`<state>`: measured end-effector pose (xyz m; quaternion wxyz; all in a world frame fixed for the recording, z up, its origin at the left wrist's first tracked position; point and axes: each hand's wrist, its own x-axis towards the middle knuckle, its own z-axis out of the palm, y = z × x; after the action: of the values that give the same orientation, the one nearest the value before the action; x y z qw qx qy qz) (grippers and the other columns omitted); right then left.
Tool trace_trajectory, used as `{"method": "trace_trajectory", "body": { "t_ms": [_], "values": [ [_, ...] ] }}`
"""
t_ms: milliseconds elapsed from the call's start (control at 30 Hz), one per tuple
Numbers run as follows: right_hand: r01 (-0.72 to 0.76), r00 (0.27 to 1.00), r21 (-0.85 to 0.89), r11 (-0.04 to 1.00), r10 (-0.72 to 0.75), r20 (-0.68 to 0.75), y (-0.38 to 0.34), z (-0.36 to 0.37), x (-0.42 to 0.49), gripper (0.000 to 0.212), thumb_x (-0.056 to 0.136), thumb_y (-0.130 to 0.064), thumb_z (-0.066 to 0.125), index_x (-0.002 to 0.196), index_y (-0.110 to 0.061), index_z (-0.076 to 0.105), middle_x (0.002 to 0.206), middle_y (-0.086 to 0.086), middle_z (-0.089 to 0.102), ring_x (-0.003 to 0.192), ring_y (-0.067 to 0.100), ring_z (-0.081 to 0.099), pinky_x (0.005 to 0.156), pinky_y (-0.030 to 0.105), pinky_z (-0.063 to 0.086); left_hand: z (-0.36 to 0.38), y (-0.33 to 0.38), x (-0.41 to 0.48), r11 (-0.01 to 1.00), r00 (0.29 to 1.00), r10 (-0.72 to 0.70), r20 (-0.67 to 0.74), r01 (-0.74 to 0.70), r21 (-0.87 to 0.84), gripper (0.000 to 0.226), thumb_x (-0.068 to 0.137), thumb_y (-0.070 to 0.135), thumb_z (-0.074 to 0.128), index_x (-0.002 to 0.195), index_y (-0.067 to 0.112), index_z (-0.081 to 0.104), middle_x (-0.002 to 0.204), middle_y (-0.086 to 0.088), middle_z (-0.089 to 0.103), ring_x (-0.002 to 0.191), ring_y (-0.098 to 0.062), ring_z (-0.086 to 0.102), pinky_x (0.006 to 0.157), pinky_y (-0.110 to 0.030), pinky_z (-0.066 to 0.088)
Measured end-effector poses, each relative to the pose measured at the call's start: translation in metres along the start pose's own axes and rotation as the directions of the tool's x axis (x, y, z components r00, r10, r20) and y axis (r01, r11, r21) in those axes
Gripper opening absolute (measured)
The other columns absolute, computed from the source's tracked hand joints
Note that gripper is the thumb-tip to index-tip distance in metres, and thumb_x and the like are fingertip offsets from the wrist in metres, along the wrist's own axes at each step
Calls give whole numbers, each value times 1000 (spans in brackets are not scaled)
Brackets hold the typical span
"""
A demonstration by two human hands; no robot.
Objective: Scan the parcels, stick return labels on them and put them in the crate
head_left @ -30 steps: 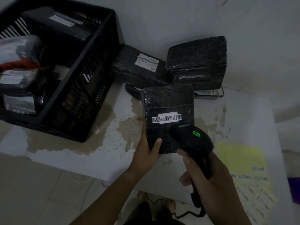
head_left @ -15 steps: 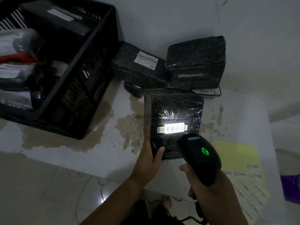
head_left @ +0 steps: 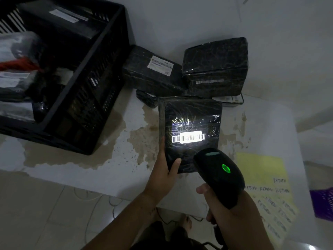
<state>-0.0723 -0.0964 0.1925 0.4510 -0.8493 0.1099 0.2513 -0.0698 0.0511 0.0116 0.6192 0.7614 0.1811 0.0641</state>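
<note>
1. Two bare hands work over a stained white tabletop (head_left: 86, 170) in the head view. The left hand (head_left: 161, 177) grips the near left corner of a flat black film-wrapped parcel (head_left: 191, 116), with the thumb curled onto its top face and the fingers hidden beneath.
2. That parcel is near the table's middle. I cannot tell whether it rests on the surface or is lifted. A white barcode strip (head_left: 188, 137) on its face is washed in bright glare.
3. The right hand (head_left: 230, 212) is wrapped round the handle of a black handheld barcode scanner (head_left: 216, 175). The scanner's head points at the strip, and a green light (head_left: 226, 168) glows on top.
4. A black slatted plastic crate (head_left: 100, 83) stands on the table's far left and holds several wrapped parcels.
5. Against the wall behind the held parcel lie a low black parcel with a white label (head_left: 144, 78) and a taller boxy black parcel (head_left: 216, 58).
6. A yellow sheet of handwritten RETURN labels (head_left: 261, 168) lies on the table at the right, just beside the scanner. A purple basket (head_left: 322, 202) shows at the right edge.
</note>
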Motion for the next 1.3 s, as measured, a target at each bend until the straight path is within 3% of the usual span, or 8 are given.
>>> {"method": "trace_trajectory", "body": {
  "t_ms": [67,200,367,467,667,900,1100,1300],
  "values": [
    [1,1000,-8,1000,-1,-5,0,1,1,6,80,-30,74,79,-24,75,56,3,66,49,7,60,47,11,42,-1,0,1,1000,1000,8,3,-8,-3,75,104,31,53,162,34,5,165,8,28,151,-10,26,122,-48,30],
    [-30,999,-9,1000,30,-12,-1,1,-3,8,77,-35,74,79,-27,75,57,3,66,56,12,64,59,24,48,-4,2,3,1000,1000,10,12,-10,-11,75,104,28,53,162,34,6,164,10,27,151,-7,26,123,-46,29],
    [-95,995,1,995,95,24,-5,-2,-11,9,80,-29,75,80,-20,75,51,6,65,45,10,61,47,13,43,-4,4,4,1000,1000,2,19,-1,-16,75,104,28,54,162,31,6,164,14,25,149,1,24,123,-28,27],
    [-99,994,-13,995,100,49,-6,-3,-17,12,81,-26,76,83,-14,73,52,7,65,45,10,61,53,19,44,-5,6,5,1000,1000,-3,12,3,-22,74,103,27,54,162,31,8,162,14,28,147,6,26,117,-14,26],
    [-123,992,-14,992,124,26,-5,0,-19,10,79,-24,77,82,-15,74,50,7,65,45,11,63,58,25,46,-6,8,6,999,1000,19,4,-19,-27,72,104,23,54,161,30,11,161,17,28,147,7,25,115,-8,23],
    [-149,988,-52,987,151,33,-3,-5,-13,15,83,-28,75,90,-14,73,54,5,63,54,14,60,62,22,47,-7,5,7,1000,1000,-6,22,6,-15,74,104,32,53,162,31,7,164,14,26,149,1,25,123,-28,26],
    [-73,996,-17,997,74,41,0,-7,-7,17,82,-35,73,79,-18,74,53,7,66,49,12,64,60,27,49,-7,5,7,1000,1000,11,10,-11,-3,75,103,32,53,162,32,7,164,12,26,150,-3,25,124,-41,27],
    [12,998,14,1000,-12,57,-1,3,21,27,89,-37,65,87,-10,70,53,7,62,41,5,55,45,17,41,-6,-1,6,1000,1000,-21,16,21,2,77,101,47,51,160,40,4,166,13,23,152,-7,22,124,-48,26]
  ]
}}
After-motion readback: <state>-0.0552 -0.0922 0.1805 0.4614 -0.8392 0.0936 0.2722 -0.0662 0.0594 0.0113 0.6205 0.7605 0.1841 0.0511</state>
